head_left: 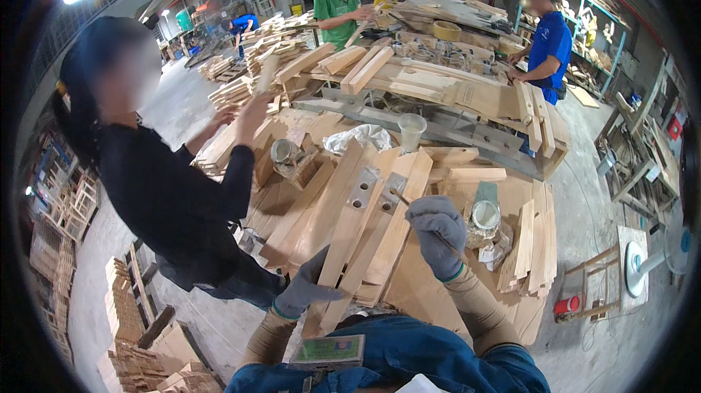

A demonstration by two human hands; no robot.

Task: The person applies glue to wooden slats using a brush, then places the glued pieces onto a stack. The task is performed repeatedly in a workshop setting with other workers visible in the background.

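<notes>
My left hand, in a grey glove, is closed around the near end of a pair of pale wooden slats. They slant away from me over the workbench, and each far end has two round holes. My right hand, gloved too, pinches a thin stick. The stick's tip points at the holes of the right slat; whether it touches the wood I cannot tell. Right of that hand stands a cup with whitish contents, its sides crusted.
More slats lie at the bench's right. Beyond are a second cup, a translucent cup and a white plastic bag. A person in black works close on my left. A fan stands at right.
</notes>
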